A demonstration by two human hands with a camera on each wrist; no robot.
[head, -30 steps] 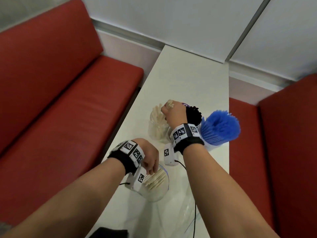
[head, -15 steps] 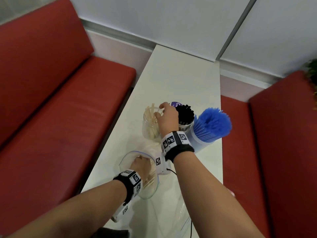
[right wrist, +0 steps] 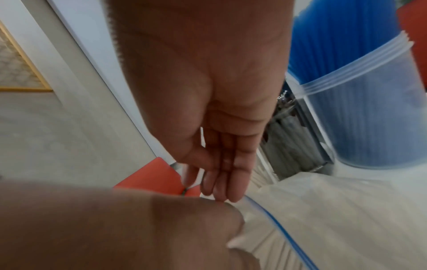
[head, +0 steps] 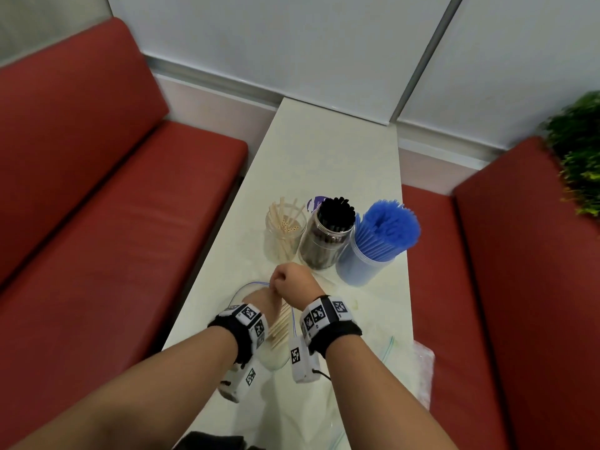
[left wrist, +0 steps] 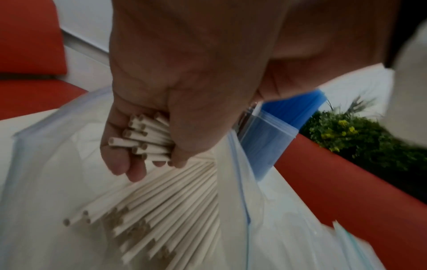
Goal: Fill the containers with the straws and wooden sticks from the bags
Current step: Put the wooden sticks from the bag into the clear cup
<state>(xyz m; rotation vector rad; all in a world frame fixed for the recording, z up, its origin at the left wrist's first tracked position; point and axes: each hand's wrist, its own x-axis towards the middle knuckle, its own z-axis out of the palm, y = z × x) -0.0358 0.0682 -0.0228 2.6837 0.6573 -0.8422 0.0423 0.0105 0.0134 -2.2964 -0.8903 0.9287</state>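
Left hand (left wrist: pixel 175 102) deep in the bag (left wrist: pixel 57 127), fingers wrapped round a bundle of sticks (left wrist: pixel 143 137); right hand (head: pixel 292 282), at its 1 o'clock, pinches the bag's rim.

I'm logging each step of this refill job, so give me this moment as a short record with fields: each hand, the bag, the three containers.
left hand: inside the open zip bag, gripping a bundle of pale paper straws
right hand: at the bag's blue-edged rim, apparently pinching it
bag contents: many more pale straws lie loose
left jar: clear, only a few pale straws, mostly unfilled
middle jar: packed with black straws
right container: packed with blue straws
surface: white table between red benches
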